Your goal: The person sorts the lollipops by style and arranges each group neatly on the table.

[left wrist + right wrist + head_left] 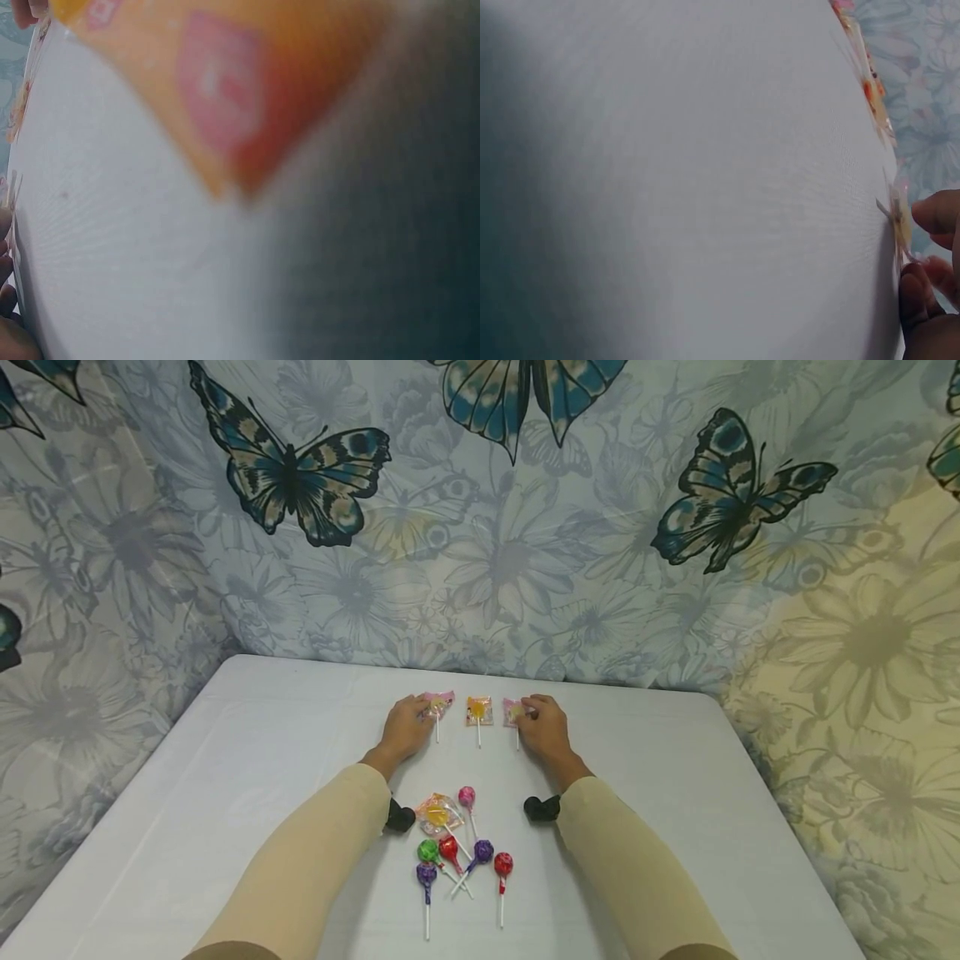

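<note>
A flat lollipop in a pink plastic wrapper (442,702) lies at the left end of a row of 3 near the table's far edge, where the left hand (404,727) pinches the wrapper's left side with curled fingers; how firmly cannot be told. At the row's right end, a pale-pink plastic-wrapped lollipop (512,711) sits between the right hand's (548,728) thumb and fingers, nearly closed on its edge. Between these 2, touching neither hand, lies a yellow lollipop in an orange printed wrapper (479,711). All 3 sticks point toward the person

Nearer, between the forearms, is a loose group: orange-and-clear wrapped candy (437,812), a round pink lollipop (467,797), a round green lollipop (427,850), 2 round red lollipops (503,863) and 2 round purple lollipops (426,873), some sticks crossing. Beige sleeves (637,860) cover both arms above the white table (675,793); behind stands a floral wall (510,577) with blue-and-black butterflies (291,481)
</note>
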{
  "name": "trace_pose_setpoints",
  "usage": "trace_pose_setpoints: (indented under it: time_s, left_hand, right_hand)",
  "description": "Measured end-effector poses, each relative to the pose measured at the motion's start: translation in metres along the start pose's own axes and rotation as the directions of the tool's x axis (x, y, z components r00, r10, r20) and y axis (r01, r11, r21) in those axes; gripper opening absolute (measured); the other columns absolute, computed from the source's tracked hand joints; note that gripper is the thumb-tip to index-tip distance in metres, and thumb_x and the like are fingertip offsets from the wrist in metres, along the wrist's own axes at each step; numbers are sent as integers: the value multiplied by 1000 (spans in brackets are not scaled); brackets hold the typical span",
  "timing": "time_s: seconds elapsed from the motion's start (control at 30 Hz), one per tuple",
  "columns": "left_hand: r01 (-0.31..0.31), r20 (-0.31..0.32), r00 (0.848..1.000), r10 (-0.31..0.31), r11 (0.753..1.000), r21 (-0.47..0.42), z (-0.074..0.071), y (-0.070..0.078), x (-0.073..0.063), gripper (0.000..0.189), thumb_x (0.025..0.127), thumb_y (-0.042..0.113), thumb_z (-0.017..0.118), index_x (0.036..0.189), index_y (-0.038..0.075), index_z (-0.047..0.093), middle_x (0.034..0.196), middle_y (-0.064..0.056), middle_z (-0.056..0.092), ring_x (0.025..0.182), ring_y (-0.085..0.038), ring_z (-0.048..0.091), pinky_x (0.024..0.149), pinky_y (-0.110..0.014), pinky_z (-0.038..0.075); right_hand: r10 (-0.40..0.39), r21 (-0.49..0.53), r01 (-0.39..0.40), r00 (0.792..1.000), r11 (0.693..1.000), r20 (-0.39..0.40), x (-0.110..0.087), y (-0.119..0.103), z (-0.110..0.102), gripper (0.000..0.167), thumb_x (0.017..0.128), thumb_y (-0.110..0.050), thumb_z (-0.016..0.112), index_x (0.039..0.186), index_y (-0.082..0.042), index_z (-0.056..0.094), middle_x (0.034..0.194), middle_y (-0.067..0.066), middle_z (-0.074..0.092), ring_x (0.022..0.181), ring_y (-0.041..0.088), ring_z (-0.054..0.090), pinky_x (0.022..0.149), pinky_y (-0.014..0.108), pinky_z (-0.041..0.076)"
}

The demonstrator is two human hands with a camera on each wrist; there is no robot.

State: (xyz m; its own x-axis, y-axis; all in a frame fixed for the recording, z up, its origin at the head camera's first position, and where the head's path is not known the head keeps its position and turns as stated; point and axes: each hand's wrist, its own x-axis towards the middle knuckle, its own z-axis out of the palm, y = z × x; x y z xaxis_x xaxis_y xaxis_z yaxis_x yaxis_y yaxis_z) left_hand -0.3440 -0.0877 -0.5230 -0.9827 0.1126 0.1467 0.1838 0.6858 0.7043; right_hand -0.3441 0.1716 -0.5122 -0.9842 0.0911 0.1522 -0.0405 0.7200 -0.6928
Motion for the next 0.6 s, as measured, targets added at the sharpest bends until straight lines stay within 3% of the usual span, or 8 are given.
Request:
trace_pose_setpoints:
  time_s: [0.27, 0.6]
  left_hand:
    - [-1, 1, 1000, 1, 1000, -6, 0, 0, 0, 39, 93, 12, 61, 128, -6, 57, 139, -16, 49, 135, -34, 34, 111, -43, 22]
    - [-31, 0, 1000, 31, 999, -7, 0, 2, -2, 39, 94, 10, 59, 129, -8, 56, 138, -19, 50, 133, -38, 35, 111, -46, 23]
  right_hand:
    - [23, 37, -23, 1000, 999, -6, -4, -1, -7, 39, 88, -13, 63, 126, -5, 63, 134, 11, 50, 108, 26, 54, 88, 39, 47]
    - [-82, 133, 91, 994, 987, -74, -22, -15, -30, 39, 88, -15, 70, 125, -6, 64, 130, 10, 54, 102, 29, 56, 78, 42, 49]
